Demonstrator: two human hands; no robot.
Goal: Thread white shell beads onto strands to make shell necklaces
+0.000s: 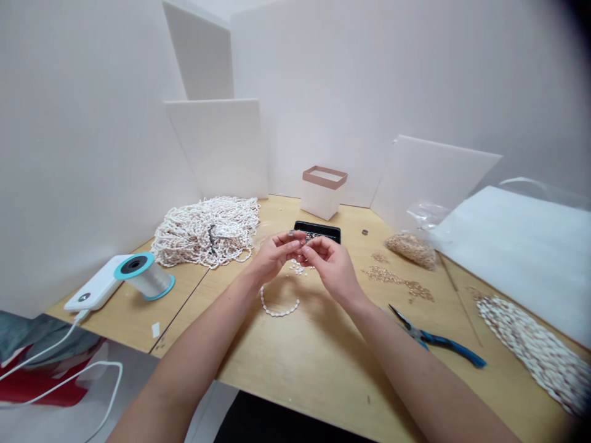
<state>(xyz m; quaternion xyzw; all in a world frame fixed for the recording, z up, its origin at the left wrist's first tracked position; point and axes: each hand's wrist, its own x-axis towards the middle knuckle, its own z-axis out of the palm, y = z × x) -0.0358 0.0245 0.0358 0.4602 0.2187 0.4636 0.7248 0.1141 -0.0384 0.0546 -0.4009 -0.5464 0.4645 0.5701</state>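
Note:
My left hand [273,253] and my right hand [331,266] meet above the middle of the table, both with fingertips pinched together. What lies between the fingertips is too small to make out. Below them a short string of white shell-like beads [279,314] curves on the tabletop, one end running up behind my left wrist. Several loose white beads [299,269] are scattered just under the hands. Right behind my fingers sits a black tray [330,227] with small shiny pieces in it, partly hidden. Blue-handled pliers [455,346] lie beside my right forearm.
To the left are a heap of white bead strands [207,234], a clear-thread spool [150,277] and a white power bank [99,286] with a cable. On the right lie small golden pieces [392,277], a plastic bag [410,249] and more strands [530,344]. A box [321,197] stands behind.

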